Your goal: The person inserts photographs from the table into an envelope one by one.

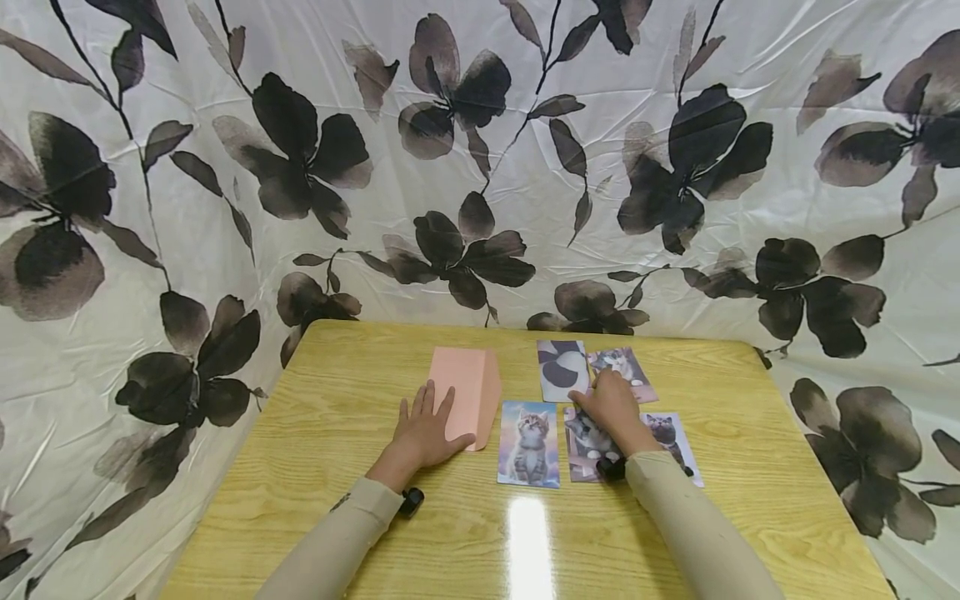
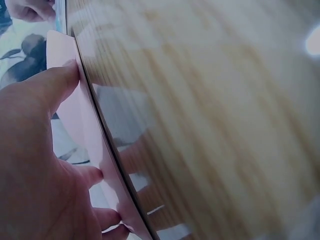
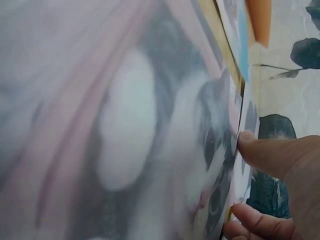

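A pink envelope (image 1: 459, 375) lies on the table with its pointed flap (image 1: 491, 392) folded out to the right. My left hand (image 1: 423, 429) rests on its lower part, fingers spread and thumb near the flap's lower end. My right hand (image 1: 611, 404) is over the picture cards. Its thumb touches the lower right corner of a grey-and-white picture card (image 1: 562, 367), while the other fingers bend down beside it, partly hidden. Under that hand lies a kitten card (image 3: 200, 125), partly covered by the wrist. Another kitten card (image 1: 622, 367) lies behind the hand.
A card with a sitting kitten (image 1: 529, 446) lies between the hands. At the right, my sleeve partly covers a card with a dark cat (image 1: 667, 433). The wooden table (image 1: 337, 367) reaches a flower-patterned cloth (image 1: 465, 183) behind it. Light glares on the front.
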Demonstrator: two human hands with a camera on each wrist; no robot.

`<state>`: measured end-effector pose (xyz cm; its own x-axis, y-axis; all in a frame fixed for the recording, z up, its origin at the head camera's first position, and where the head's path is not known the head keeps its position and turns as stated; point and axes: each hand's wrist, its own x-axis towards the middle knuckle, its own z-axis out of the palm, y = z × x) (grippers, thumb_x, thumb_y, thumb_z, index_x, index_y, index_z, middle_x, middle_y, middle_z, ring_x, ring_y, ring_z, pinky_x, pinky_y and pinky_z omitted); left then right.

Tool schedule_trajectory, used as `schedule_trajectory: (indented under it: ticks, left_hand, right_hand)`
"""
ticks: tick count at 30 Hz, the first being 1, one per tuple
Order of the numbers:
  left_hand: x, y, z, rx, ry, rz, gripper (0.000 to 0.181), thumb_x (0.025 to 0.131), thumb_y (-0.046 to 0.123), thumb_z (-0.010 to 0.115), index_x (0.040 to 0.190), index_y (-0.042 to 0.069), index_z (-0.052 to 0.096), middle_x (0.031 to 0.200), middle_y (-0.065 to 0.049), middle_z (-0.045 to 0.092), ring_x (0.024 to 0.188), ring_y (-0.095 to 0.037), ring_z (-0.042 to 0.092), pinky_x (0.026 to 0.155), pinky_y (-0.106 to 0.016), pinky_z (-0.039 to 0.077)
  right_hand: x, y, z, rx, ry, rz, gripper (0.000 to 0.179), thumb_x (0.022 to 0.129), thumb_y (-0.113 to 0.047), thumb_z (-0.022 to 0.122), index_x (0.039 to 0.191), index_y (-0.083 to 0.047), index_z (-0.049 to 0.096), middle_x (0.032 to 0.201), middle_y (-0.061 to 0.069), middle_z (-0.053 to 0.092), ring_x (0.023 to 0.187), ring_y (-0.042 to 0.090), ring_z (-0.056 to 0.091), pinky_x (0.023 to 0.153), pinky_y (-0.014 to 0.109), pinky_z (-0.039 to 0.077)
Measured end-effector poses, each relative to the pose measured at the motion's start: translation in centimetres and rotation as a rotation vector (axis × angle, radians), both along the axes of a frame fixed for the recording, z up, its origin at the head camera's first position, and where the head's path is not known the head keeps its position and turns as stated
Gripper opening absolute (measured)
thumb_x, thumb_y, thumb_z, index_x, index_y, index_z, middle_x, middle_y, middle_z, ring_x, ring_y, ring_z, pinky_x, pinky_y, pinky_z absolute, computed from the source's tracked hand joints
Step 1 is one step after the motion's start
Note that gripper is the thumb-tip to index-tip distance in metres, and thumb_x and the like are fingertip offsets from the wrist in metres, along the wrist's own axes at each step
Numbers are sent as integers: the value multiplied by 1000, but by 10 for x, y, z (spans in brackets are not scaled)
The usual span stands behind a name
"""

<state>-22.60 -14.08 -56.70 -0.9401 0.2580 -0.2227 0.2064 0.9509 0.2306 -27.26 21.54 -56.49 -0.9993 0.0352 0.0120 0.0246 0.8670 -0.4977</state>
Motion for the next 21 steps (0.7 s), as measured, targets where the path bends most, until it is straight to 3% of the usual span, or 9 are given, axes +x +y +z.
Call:
schedule_trajectory:
  ticks: [7, 16, 21]
  left_hand:
    - [-1, 0, -1, 1, 10, -6, 99, 103, 70, 55, 174, 12, 17, 177, -30, 5, 164, -47, 8, 129, -67, 10]
    - [-2, 1, -2, 15, -4, -2, 98, 104, 66, 56, 173, 9, 17, 176, -33, 3, 164, -49, 6, 127, -59, 27]
    - [-5, 3, 0, 16, -11, 9, 97, 105, 65, 56, 174, 9, 16, 176, -32, 0, 164, -47, 4, 123, -59, 35]
  right_hand:
    - [-2, -3, 3, -24, -33, -21, 61, 92, -36, 84, 54, -12, 43, 70, 8, 46, 57, 21, 41, 51, 34, 34]
    - [-6, -6, 5, -17, -133, -92, 60, 92, -42, 83, 56, -15, 43, 67, 5, 45, 56, 22, 46, 50, 35, 35]
    - [-5, -7, 6, -16, -123, -107, 61, 91, -42, 83, 57, -15, 40, 71, 5, 42, 57, 20, 42, 53, 35, 34]
